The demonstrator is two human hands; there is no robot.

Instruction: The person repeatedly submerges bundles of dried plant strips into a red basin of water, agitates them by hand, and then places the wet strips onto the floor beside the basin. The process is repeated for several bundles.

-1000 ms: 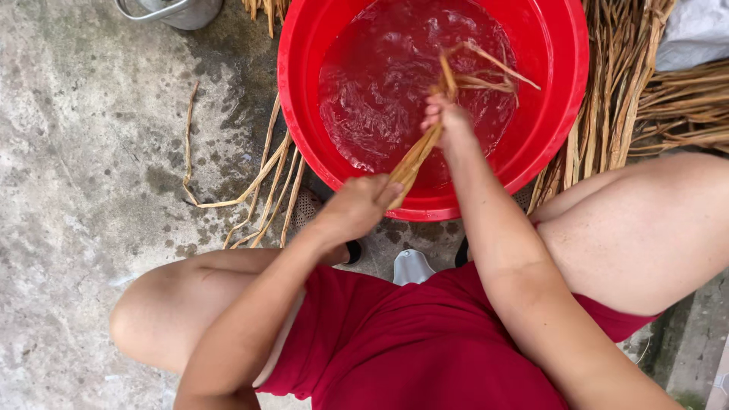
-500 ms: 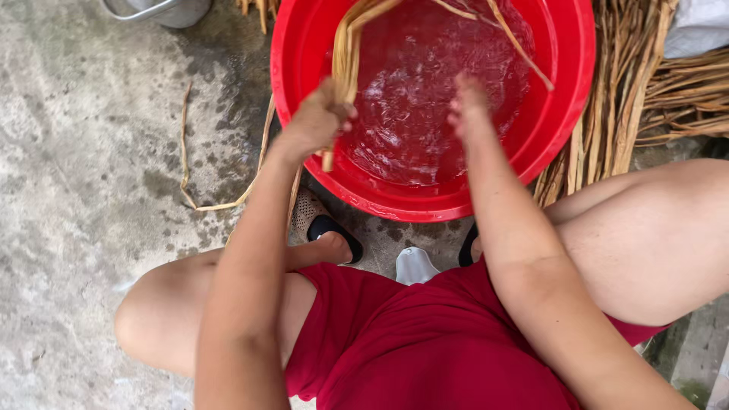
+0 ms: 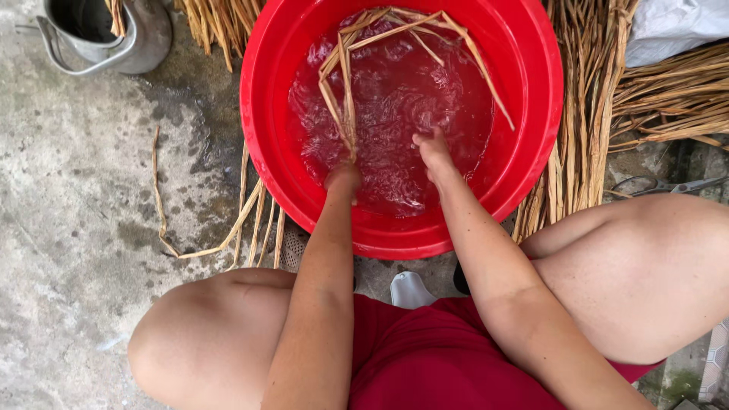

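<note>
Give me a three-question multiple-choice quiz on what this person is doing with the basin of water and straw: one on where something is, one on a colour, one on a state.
1. Where does the metal watering can stand?
A. Upper left, on the concrete
B. Inside the basin
C. On the person's lap

2. What colour is the basin?
A. Blue
B. Red
C. White

3. How do the straw strips in the left hand look?
A. Dry and stacked on the ground
B. Tied in a knot
C. Gripped in a bunch, dipped in the water

Answers:
1. A, as the can sits on the ground beside the basin's upper left.
2. B, since rim and walls are bright red.
3. C, the left hand grips the bunch at the water while the right hand dips in the water beside it.
</note>
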